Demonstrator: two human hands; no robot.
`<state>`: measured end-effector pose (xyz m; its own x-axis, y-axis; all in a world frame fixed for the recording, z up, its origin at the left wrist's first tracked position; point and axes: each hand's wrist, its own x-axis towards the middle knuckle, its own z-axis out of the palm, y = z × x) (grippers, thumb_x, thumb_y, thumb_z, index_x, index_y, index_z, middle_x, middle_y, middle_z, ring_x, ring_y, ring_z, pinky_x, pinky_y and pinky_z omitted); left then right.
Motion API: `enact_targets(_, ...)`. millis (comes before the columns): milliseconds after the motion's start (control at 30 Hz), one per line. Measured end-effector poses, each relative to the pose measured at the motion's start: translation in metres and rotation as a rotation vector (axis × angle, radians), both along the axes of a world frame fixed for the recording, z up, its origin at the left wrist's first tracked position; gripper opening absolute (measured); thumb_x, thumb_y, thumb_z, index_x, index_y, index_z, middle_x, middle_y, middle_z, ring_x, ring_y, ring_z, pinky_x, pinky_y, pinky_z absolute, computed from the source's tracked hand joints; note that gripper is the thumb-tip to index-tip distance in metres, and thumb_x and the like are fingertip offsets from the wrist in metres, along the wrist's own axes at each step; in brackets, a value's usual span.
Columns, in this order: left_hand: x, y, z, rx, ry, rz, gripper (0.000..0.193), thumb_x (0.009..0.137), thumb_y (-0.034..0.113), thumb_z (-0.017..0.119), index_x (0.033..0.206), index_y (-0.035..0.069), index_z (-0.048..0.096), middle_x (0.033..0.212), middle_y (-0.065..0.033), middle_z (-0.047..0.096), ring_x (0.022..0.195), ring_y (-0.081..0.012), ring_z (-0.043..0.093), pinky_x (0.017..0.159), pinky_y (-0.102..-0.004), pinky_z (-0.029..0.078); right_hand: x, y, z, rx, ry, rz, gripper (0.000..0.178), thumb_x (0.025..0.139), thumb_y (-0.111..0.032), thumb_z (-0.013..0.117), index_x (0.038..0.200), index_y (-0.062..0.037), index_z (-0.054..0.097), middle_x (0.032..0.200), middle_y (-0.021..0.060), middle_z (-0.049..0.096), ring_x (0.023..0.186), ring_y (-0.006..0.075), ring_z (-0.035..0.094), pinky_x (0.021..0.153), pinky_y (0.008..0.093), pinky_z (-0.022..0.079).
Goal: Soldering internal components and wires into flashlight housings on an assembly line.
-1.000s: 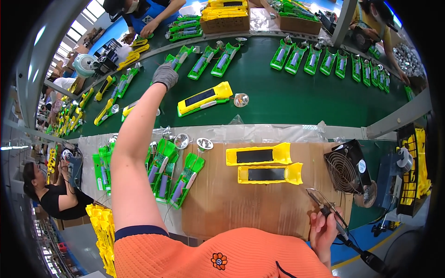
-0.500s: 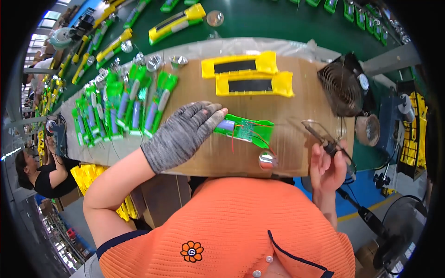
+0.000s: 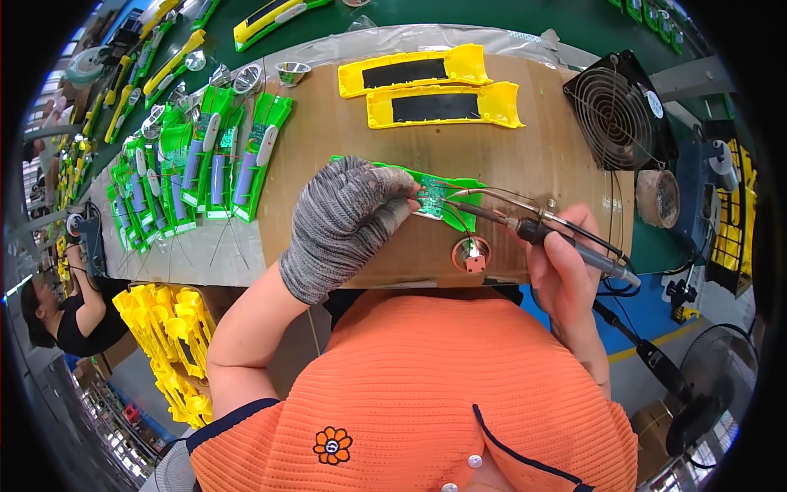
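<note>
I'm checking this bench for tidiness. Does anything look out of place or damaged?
Nothing looks spilled or plainly damaged. The green units at left lie bunched and overlapping, with thin wires straggling below, which looks untidy compared with the two yellow covers, laid nearly parallel.

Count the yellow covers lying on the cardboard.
2: one cover near the cardboard's far edge, the other cover just nearer and slightly right, beyond the green unit. None seems hidden.
</note>
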<state>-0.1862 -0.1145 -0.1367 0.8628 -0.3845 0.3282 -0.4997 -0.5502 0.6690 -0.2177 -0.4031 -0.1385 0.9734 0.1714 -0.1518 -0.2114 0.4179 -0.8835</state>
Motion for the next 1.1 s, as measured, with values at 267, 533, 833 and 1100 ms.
enact_targets(267, 0.011, -0.004, 0.014, 0.074, 0.019, -0.021, 0.015, 0.079, 0.008, 0.073, 0.094, 0.009, 0.070, 0.097, -0.0113, 0.066, 0.083, -0.0307, 0.065, 0.071, -0.0398, 0.053, 0.014, 0.009, 0.009, -0.064, 0.037, -0.027, 0.015, 0.092, -0.003, 0.061, 0.098, -0.0038, 0.048, 0.075, 0.0081, 0.060, 0.051, 0.0104, 0.051, 0.043, 0.0242, 0.039)
enact_targets(533, 0.016, -0.011, 0.024, 0.183, 0.050, -0.003, 0.015, 0.078, 0.009, 0.073, 0.092, 0.006, 0.069, 0.097, -0.0133, 0.063, 0.083, -0.0339, 0.065, 0.070, -0.0418, 0.054, 0.018, 0.014, 0.016, -0.179, 0.055, 0.015, 0.017, 0.091, -0.003, 0.064, 0.096, -0.0034, 0.048, 0.067, 0.0049, 0.058, 0.050, 0.0081, 0.050, 0.044, 0.0230, 0.038)
enact_targets(833, 0.018, -0.011, 0.025, 0.219, 0.088, -0.016, 0.014, 0.079, 0.012, 0.072, 0.092, 0.007, 0.069, 0.096, -0.0114, 0.063, 0.082, -0.0327, 0.065, 0.069, -0.0421, 0.054, 0.019, 0.016, 0.019, -0.225, 0.091, 0.065, 0.020, 0.092, -0.006, 0.067, 0.095, -0.0039, 0.047, 0.065, 0.0036, 0.058, 0.052, 0.0063, 0.049, 0.047, 0.0221, 0.038)
enact_targets(1100, 0.020, -0.008, 0.026, 0.251, 0.082, -0.042, 0.017, 0.078, 0.012, 0.072, 0.094, 0.008, 0.069, 0.098, -0.0108, 0.063, 0.083, -0.0323, 0.065, 0.070, -0.0421, 0.053, 0.019, 0.016, 0.019, -0.238, 0.108, 0.072, 0.020, 0.092, -0.006, 0.067, 0.096, -0.0038, 0.048, 0.065, 0.0036, 0.058, 0.053, 0.0056, 0.049, 0.047, 0.0214, 0.038)
